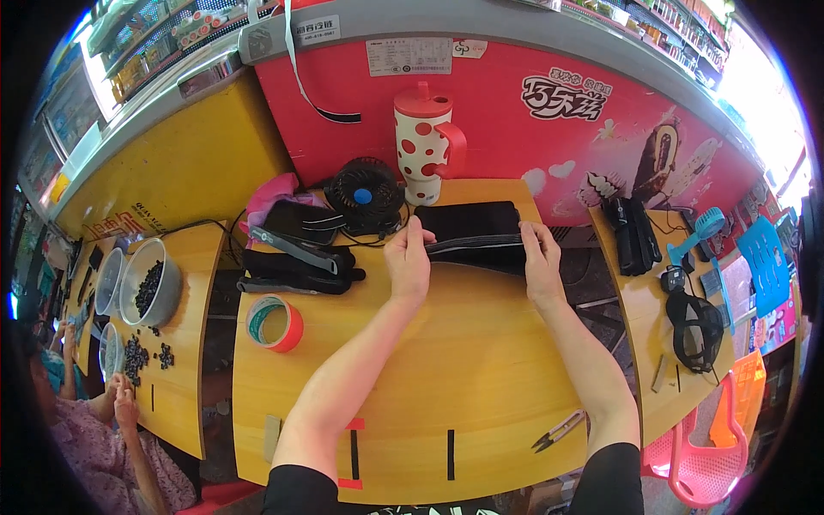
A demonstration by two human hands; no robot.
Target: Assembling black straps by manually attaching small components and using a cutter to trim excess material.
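Near the far edge of the table, my left hand (407, 264) and my right hand (542, 264) grip the two ends of a black fabric band (476, 247) with a pale line along its length. The band stretches between them, and fingers and thumbs are closed on it. Just beyond lies a flat black piece (472, 221), partly covered by the band. Left of my left hand, several folded black bands (300, 268) are piled under a grey strip. A red-orange tape roll (275, 324) stands nearer, and thread snips (558, 431) lie near my right forearm.
Behind the bands stand a black fan (366, 193) and a spotted tumbler (422, 150). Short black strips (451, 455) lie at the near edge. Another person (103, 438) works at the left table beside tubs (159, 287) of black pieces. A pink chair (704, 459) stands right.
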